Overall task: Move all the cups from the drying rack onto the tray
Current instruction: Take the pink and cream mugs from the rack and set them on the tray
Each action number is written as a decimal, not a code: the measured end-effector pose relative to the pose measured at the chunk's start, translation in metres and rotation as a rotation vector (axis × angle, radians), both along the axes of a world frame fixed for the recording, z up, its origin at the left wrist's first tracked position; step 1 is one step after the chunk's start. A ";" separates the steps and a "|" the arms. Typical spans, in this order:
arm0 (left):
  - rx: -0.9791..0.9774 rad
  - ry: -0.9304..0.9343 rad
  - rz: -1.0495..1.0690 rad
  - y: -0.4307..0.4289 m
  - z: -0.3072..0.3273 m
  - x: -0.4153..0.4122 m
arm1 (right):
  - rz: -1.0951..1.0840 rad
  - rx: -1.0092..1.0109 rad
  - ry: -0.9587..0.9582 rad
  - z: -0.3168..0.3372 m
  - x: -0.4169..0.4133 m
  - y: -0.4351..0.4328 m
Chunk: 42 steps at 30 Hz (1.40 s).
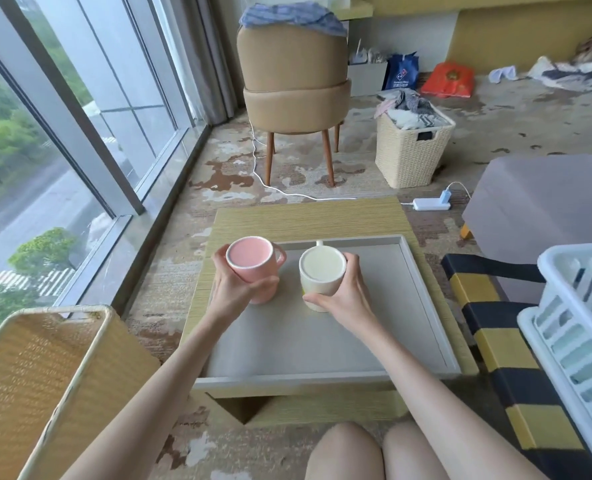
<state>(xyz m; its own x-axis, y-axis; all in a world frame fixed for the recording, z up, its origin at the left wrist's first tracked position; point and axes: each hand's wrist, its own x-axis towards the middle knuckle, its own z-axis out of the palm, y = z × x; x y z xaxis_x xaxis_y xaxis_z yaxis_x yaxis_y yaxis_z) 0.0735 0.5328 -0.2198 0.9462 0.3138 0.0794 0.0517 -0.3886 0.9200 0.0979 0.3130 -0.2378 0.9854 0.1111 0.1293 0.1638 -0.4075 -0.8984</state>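
A pink cup [251, 261] is gripped around its side by my left hand [232, 289], over the far left part of the grey tray [322, 344]. A pale yellow cup [322, 271] sits in my right hand [348, 296], right beside the pink one, over the tray's far middle. Both cups are upright, mouths up. Whether their bases touch the tray I cannot tell. The white drying rack [575, 327] stands at the right edge, on a black and yellow bench; no cup shows in its visible part.
The tray lies on a low straw-coloured table [308, 220]. A woven yellow basket [41, 379] stands at the lower left, by the window wall. A tan chair [292, 84], a wicker laundry basket [412, 150] and a grey ottoman [537, 209] stand beyond. A white cable crosses the carpet.
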 end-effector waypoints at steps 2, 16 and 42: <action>0.020 0.011 -0.036 0.004 0.008 -0.003 | 0.052 -0.028 0.011 0.006 0.001 -0.003; 0.317 0.015 0.045 0.047 0.026 0.021 | 0.044 -0.158 -0.021 0.018 0.021 0.022; 0.583 0.011 0.047 0.064 0.024 0.025 | 0.067 -0.185 -0.087 0.019 0.047 0.077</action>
